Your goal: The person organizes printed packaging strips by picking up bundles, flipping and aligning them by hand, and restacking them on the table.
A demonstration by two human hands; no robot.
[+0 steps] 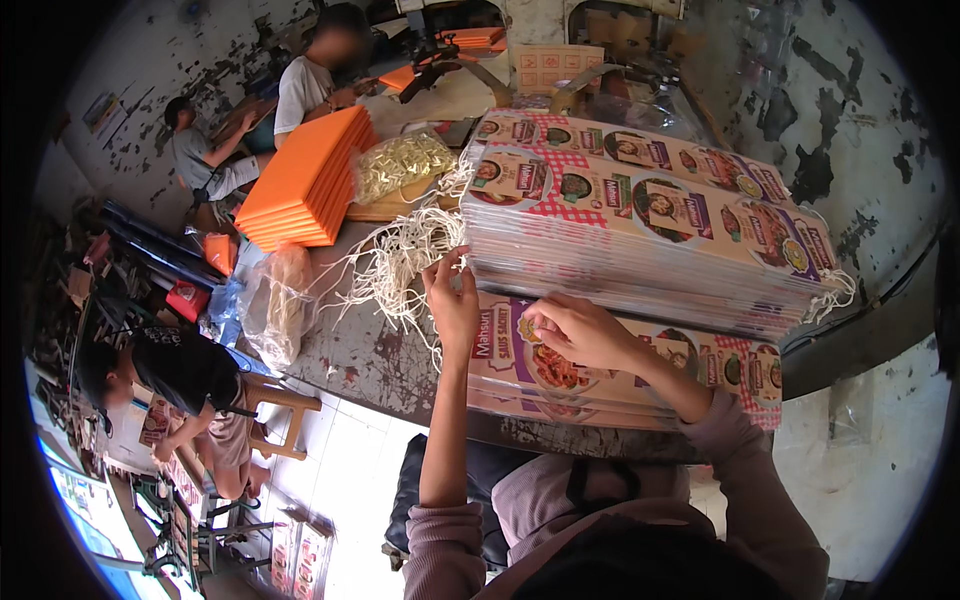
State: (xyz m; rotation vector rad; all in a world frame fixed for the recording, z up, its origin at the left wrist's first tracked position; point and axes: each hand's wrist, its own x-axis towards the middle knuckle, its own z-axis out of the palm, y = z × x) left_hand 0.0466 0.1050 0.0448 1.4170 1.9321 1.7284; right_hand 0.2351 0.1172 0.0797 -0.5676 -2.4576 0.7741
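My left hand [453,302] is raised at the left end of the tall stack of printed cardboard sheets [640,200], beside a tangled heap of white cords [405,255]. Its fingers are bent together, pinching at a white cord by the corner of the stack. My right hand [578,330] is curled, thumb toward the fingers, just above a lower pile of the same printed sheets [560,368] along the near table edge. Whatever its fingertips hold is too small to make out. Both piles look wrapped in clear plastic, and knotted white cords [830,295] hang from the tall stack's right end.
Left of the cords are a bag of gold-coloured pieces [405,163], a stack of orange boards [305,185] and a clear plastic bag [278,305]. One person [190,400] works low at the left by a wooden stool [285,410]; two others sit farther back.
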